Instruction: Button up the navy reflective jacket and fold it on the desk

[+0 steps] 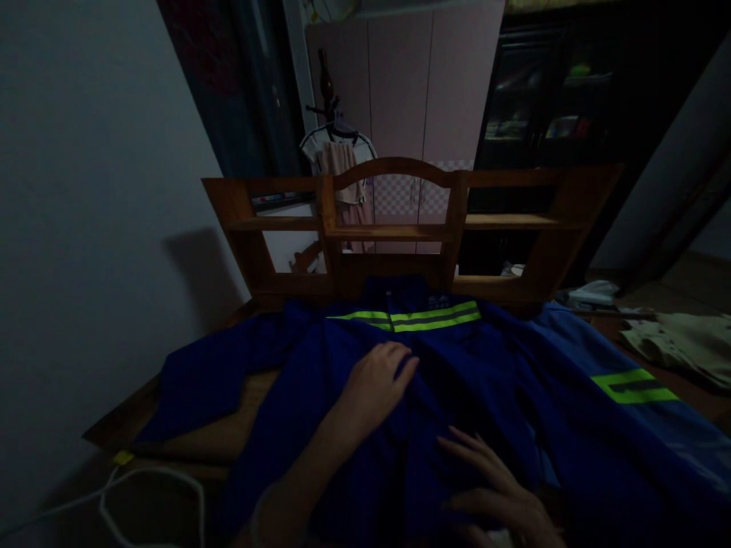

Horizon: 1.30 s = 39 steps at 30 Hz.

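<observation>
A dark blue work jacket (457, 358) with yellow-green reflective bands lies spread over the wooden desk (256, 403), its collar toward the shelf. My left hand (380, 380) rests on the jacket's front below the chest band, fingers bent loosely and thumb apart, with nothing visibly held. Lower and to the right, my right hand (496, 487) is over the jacket's lower front with fingers spread. Its lower part is dim, so I cannot tell whether it touches the cloth.
A wooden shelf (394, 234) stands along the desk's far side. At right lie a lighter blue garment (576, 339) with a reflective band and folded beige cloth (685, 342). A white cable (154, 472) loops at lower left, beside a wall (103, 228).
</observation>
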Motion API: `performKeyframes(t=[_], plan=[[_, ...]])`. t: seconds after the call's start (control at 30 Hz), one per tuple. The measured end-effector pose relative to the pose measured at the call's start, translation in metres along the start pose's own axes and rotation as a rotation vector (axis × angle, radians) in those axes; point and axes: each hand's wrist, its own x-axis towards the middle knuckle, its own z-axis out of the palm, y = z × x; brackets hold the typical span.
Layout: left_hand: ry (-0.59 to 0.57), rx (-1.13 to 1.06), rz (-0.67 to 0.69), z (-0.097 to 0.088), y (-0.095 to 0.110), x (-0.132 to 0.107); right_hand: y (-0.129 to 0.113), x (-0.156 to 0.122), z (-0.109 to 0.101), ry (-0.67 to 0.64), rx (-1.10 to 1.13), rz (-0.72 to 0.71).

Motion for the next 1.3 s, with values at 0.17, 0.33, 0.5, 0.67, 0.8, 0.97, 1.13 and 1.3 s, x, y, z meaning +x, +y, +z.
performKeyframes(t=[0.17, 0.33, 0.5, 0.67, 0.8, 0.97, 1.13, 1.3], plan=[[-0.228, 0.003, 0.164, 0.051, -0.007, -0.023, 0.001, -0.010, -0.006, -0.147, -0.080, 0.078], [-0.294, 0.001, 0.180, 0.076, -0.037, -0.010, 0.023, -0.006, 0.005, -0.032, -0.199, 0.289], [-0.189, 0.040, -0.013, 0.051, -0.010, -0.032, 0.031, 0.008, 0.013, 0.262, -0.175, 0.365], [-0.177, -0.122, -0.330, 0.040, 0.022, -0.074, 0.006, 0.029, 0.021, 0.326, -0.163, 0.229], [-0.123, -0.258, -0.447, 0.061, 0.029, -0.092, -0.003, 0.040, 0.038, 0.196, -0.106, 0.208], [-0.064, -0.360, -0.520, 0.074, 0.035, -0.095, 0.002, 0.039, 0.046, 0.105, -0.051, 0.304], [-0.087, -0.347, -0.544, 0.070, 0.035, -0.089, 0.008, 0.035, 0.042, 0.084, -0.041, 0.308], [-0.068, -0.397, -0.552, 0.071, 0.032, -0.088, 0.007, 0.032, 0.045, 0.083, -0.126, 0.326]])
